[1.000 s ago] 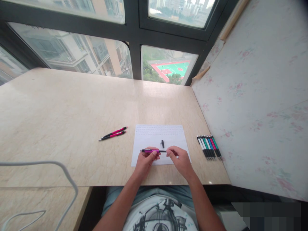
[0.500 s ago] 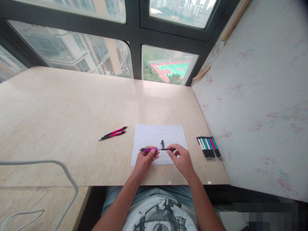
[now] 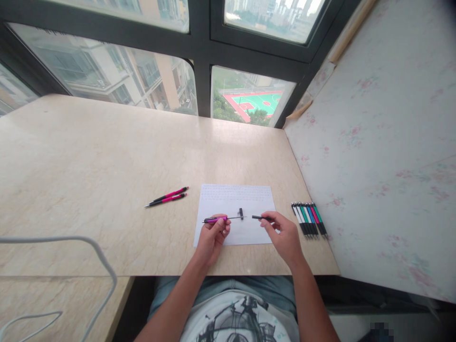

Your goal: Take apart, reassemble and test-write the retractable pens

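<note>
My left hand (image 3: 213, 236) is closed around the purple barrel (image 3: 213, 219) of a pen, above the sheet of paper. A thin refill (image 3: 235, 217) sticks out of the barrel to the right. Off to the right, my right hand (image 3: 283, 233) pinches the pen's black lower sleeve (image 3: 260, 217), which is apart from the refill tip. Behind the refill, a small black piece (image 3: 241, 212) lies on the white paper (image 3: 235, 236). Rows of faint writing cover the paper's upper part.
Two pink-and-black pens (image 3: 166, 197) lie left of the paper. Several pens (image 3: 308, 219) in white, green, blue and pink form a row near the wall (image 3: 374, 190). A grey cable (image 3: 103, 259) curves over the front left of the table (image 3: 107, 156). Windows stand behind.
The black sleeve has come off the refill and moved right with my right hand. My left hand has shifted slightly left with the purple barrel, and more of the refill shows.
</note>
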The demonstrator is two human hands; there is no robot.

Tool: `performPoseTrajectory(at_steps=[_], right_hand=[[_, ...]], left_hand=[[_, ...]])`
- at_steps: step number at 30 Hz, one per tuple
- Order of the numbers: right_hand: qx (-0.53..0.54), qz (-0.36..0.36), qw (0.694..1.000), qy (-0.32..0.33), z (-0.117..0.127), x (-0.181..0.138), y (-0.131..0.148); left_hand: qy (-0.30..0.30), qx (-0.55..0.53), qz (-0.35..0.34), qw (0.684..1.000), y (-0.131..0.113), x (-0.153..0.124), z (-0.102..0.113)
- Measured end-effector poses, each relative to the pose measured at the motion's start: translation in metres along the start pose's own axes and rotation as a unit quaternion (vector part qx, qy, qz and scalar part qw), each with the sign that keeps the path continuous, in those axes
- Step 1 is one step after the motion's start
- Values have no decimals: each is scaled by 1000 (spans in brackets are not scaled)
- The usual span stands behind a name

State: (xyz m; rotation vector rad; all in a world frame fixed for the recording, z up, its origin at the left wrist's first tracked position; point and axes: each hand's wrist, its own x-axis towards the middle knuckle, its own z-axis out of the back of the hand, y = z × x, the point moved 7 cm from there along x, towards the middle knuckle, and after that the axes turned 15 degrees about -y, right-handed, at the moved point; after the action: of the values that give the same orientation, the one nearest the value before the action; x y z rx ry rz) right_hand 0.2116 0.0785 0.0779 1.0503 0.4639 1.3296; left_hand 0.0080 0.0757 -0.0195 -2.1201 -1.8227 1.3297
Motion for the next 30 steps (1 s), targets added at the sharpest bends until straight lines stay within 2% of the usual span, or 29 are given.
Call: performPoseTrajectory(at_steps=[3, 7, 11, 13, 16, 19, 23, 27, 30], right_hand=[[-38, -13, 999, -34, -11, -1, -22], [-114, 26, 992, -57, -39, -3, -38], [-165, 53, 979, -103, -57, -1, -38], [-180, 63, 976, -105, -62, 1, -34], [-163, 51, 981, -90, -63, 2, -33], [-80, -11, 994, -74, -55, 0, -37], [57, -99, 993, 11, -49, -7, -37], [81, -86, 988, 102, -49, -12, -19], [59, -64, 990, 113, -48, -13, -10]], left_hand=[[-1, -17, 3, 1000, 0, 1, 1], [4, -14, 0, 1000, -1, 0, 0], [6, -3, 0, 1000, -1, -1, -2], [6, 4, -3, 1000, -1, -2, -3], [10, 20, -8, 1000, -1, -2, -3], [10, 43, -9, 999, 1, -3, -3], [18, 85, -14, 996, 3, -4, -5], [32, 116, -28, 992, 3, -6, -9], [44, 129, -37, 990, 2, -7, -12]])
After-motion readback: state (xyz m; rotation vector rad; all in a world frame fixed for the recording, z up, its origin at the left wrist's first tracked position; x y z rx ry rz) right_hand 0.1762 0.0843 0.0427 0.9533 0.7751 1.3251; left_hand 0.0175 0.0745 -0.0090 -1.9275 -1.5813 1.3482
